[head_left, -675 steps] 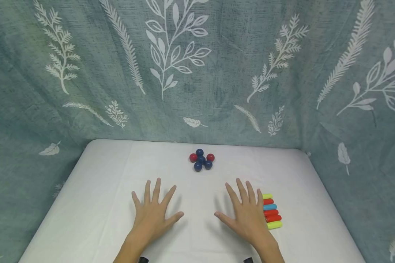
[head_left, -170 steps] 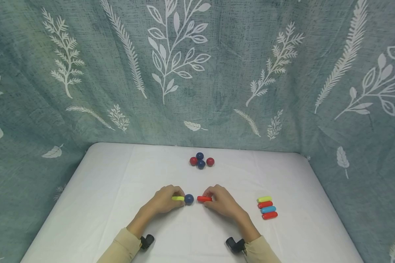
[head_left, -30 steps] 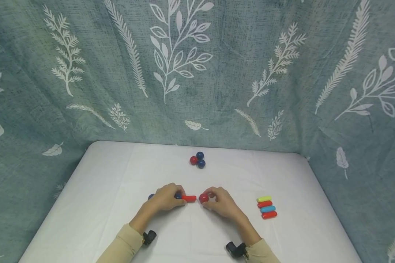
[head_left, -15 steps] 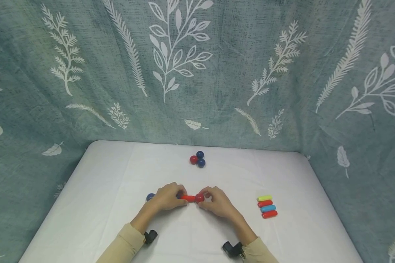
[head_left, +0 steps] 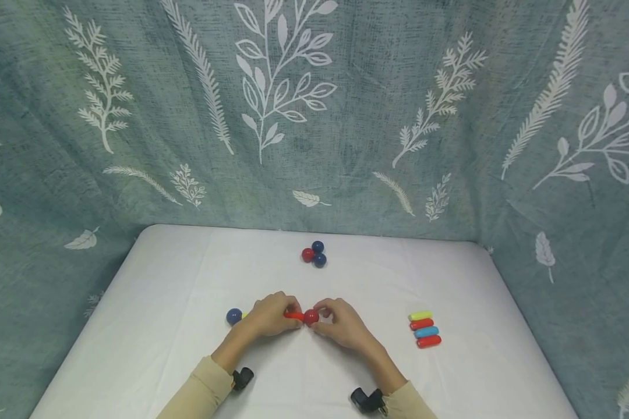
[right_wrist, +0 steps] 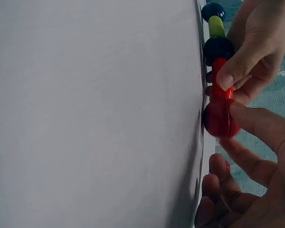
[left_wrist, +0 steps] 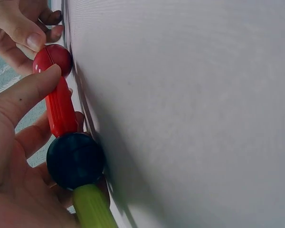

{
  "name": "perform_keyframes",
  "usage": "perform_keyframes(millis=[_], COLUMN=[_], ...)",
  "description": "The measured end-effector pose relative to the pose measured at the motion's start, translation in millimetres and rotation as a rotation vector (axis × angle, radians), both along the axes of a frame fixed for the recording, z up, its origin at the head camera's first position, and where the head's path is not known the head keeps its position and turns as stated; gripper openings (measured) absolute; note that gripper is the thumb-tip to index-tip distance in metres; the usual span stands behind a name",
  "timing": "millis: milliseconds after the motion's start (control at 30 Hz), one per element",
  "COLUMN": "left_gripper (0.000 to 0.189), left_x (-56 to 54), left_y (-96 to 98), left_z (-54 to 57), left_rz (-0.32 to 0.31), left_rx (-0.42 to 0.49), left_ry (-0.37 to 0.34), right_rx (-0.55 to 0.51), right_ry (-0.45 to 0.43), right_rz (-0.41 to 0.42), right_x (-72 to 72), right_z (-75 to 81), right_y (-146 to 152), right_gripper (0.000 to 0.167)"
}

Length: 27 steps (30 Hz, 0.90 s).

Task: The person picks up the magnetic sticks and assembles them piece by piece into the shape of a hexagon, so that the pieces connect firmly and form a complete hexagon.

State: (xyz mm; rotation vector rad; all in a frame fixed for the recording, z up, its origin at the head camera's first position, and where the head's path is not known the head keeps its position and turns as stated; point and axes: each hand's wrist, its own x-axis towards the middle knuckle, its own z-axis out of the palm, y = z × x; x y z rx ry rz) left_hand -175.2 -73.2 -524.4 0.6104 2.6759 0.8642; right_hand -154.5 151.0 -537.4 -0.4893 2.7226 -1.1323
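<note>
A chain of balls and rods runs left to right: a dark blue ball (head_left: 234, 316), a yellow-green rod (left_wrist: 94, 207), another dark blue ball (left_wrist: 76, 160), a red rod (left_wrist: 61, 107) and a red ball (head_left: 311, 316). My left hand (head_left: 272, 314) pinches the red rod between thumb and fingers, hiding the chain's middle in the head view. At the chain's right end, my right hand (head_left: 343, 322) holds the red ball (right_wrist: 221, 118) with thumb and fingertips. Rod and red ball meet end to end.
Farther back on the white table (head_left: 188, 262) sit a red ball (head_left: 307, 254) and two dark blue balls (head_left: 320, 260), close together. On the right lie a yellow-green rod (head_left: 421, 315), a blue rod (head_left: 427, 331) and two red rods (head_left: 428, 341) in a row. A patterned curtain (head_left: 346, 116) hangs behind.
The right hand has brought the red ball leftward against the red rod, closing the gap. The chain has shifted left, showing more of its left end. Earlier, both hands lay spread, without the chain.
</note>
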Motion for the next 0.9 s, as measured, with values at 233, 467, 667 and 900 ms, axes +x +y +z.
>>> perform_keyframes(millis=[233,467,667,900], left_gripper=[0.02,0.02,0.02,0.021], left_x=[0.3,0.4,0.4,1.8], left_y=[1.8,1.4,1.3,1.5], left_z=[-1.7,-2.3,-4.6,-2.4], left_rz=[0.015,0.019,0.024,0.032], left_rx=[-0.006,0.001,0.002,0.0], left_ry=[-0.031,-0.037,-0.029,-0.036], right_rx=[-0.063,-0.11,-0.162,-0.096], right_ry=[-0.006,-0.008,0.001,0.033], right_rz=[-0.105,-0.138,-0.189,-0.275], right_x=[20.1,40.9,60.1,75.1], right_z=[17.3,31.4,31.3,29.4], right_y=[31.8,82.2,128.6,170.5], right_gripper=[0.026,0.027,0.027,0.026])
